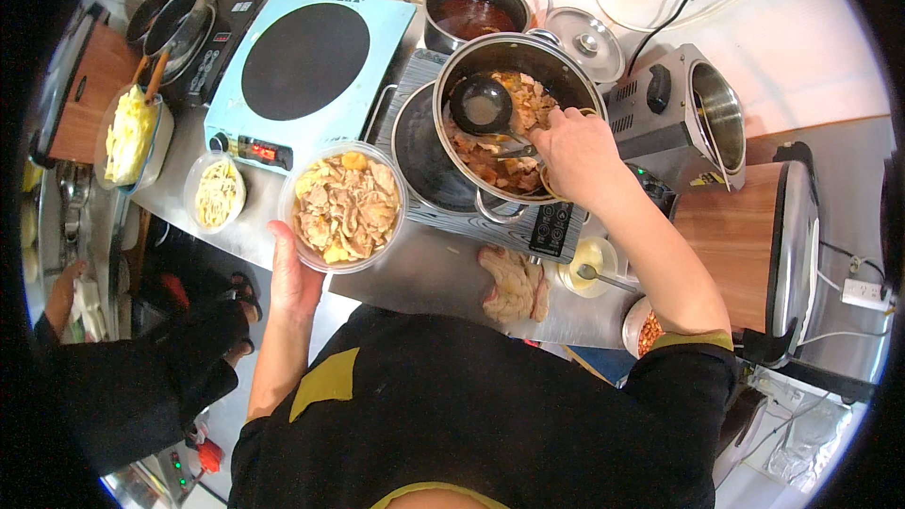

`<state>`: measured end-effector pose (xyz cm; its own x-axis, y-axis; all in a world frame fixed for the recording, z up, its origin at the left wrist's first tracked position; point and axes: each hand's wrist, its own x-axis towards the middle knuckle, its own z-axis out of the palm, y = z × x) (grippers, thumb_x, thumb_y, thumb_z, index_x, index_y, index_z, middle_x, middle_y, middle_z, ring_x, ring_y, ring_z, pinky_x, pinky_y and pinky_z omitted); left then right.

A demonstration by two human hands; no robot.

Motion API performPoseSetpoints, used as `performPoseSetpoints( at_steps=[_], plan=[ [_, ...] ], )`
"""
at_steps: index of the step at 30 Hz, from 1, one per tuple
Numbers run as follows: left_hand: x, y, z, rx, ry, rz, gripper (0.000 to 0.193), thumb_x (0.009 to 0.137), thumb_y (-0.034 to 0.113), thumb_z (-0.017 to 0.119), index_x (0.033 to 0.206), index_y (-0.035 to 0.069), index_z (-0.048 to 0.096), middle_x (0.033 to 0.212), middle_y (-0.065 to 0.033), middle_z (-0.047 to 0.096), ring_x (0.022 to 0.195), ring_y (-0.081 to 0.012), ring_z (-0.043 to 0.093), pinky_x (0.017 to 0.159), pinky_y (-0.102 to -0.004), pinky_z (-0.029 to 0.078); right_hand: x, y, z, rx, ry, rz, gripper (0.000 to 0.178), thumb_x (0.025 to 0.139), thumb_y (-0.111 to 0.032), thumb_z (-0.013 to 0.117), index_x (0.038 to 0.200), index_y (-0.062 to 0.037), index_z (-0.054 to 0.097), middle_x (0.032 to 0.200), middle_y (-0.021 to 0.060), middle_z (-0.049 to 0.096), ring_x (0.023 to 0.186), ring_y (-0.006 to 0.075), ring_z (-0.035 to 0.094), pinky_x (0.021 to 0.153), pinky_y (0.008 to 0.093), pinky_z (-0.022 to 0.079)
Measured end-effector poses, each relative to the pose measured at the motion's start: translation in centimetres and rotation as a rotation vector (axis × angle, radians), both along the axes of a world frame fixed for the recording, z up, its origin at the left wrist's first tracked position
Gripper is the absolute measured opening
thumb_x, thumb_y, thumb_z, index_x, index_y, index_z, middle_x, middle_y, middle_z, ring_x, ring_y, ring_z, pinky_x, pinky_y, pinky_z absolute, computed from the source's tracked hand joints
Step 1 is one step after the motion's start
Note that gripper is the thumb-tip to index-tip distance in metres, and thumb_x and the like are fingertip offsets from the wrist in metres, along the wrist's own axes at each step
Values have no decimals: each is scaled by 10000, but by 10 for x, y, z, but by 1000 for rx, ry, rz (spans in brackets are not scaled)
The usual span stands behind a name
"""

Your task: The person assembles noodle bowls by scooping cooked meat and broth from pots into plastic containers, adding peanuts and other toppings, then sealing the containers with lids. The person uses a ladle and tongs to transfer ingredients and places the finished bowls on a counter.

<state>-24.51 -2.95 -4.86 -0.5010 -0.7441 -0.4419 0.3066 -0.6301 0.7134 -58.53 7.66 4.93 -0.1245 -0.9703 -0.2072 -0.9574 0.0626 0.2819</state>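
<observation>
My left hand is closed on a round clear plastic bowl full of sliced, cooked meat-like food with a few yellow pieces. It holds the bowl from the near left side, beside the blue cooktop. My right hand is closed on the handle of a ladle, over the near right rim of a deep steel pot. The ladle's dark round bowl lies inside the pot, above chunks of meat in brownish liquid. My fingers partly hide the handle.
Behind stands a smaller pot of dark red liquid, beside a steel lid. A cloth and a tub with a spoon lie near me. At left are a noodle bowl and another person's hand.
</observation>
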Motion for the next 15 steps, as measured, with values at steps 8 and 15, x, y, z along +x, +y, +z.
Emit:
performPoseSetpoints(
  at_steps=[8, 15],
  plan=[
    [-15, 2, 0, 1, 63, -31, 876, 834, 680, 433, 1412, 33, 306, 1426, -114, 396, 1298, -250, 404, 1059, -424, 347, -31, 15, 28, -142, -298, -130, 375, 680, -33, 627, 1027, -159, 691, 829, 94, 586, 850, 293, 607, 734, 392, 502],
    [-33, 4, 5, 31, -7, -36, 794, 865, 631, 443, 1377, 29, 364, 1371, -105, 463, 1267, -232, 443, 1027, -415, 382, -4, 26, 75, -286, -490, -142, 443, 665, 35, 581, 1076, -111, 660, 759, 102, 515, 689, 267, 558, 632, 342, 457]
  ],
)
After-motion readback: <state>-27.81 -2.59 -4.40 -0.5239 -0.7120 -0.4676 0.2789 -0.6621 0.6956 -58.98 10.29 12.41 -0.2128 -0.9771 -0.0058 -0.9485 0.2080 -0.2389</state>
